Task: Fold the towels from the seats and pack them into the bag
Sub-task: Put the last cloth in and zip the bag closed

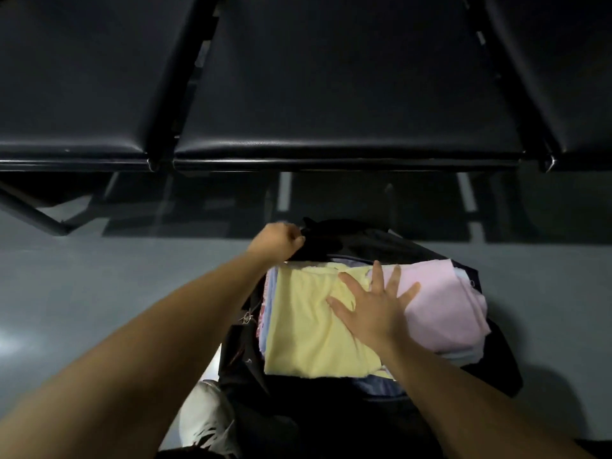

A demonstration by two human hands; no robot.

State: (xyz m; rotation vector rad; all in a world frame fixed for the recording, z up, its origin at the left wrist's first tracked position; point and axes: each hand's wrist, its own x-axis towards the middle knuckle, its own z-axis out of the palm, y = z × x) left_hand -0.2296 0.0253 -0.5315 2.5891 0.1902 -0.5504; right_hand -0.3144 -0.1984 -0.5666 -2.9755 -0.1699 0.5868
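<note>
A black bag (351, 243) lies open on the grey floor below me. Inside it sits a stack of folded towels: a yellow towel (304, 329) on top at the left and a pink towel (447, 306) at the right, with pale blue edges showing underneath. My right hand (374, 306) presses flat on the stack with fingers spread, across the seam between yellow and pink. My left hand (278, 241) grips the far rim of the bag's black fabric at the back left.
A row of black padded seats (331, 94) spans the top of the view, bare of towels, with metal legs (39, 217) below. Grey floor (99, 276) surrounds the bag. My light trouser leg and shoe (205, 419) show at the bottom.
</note>
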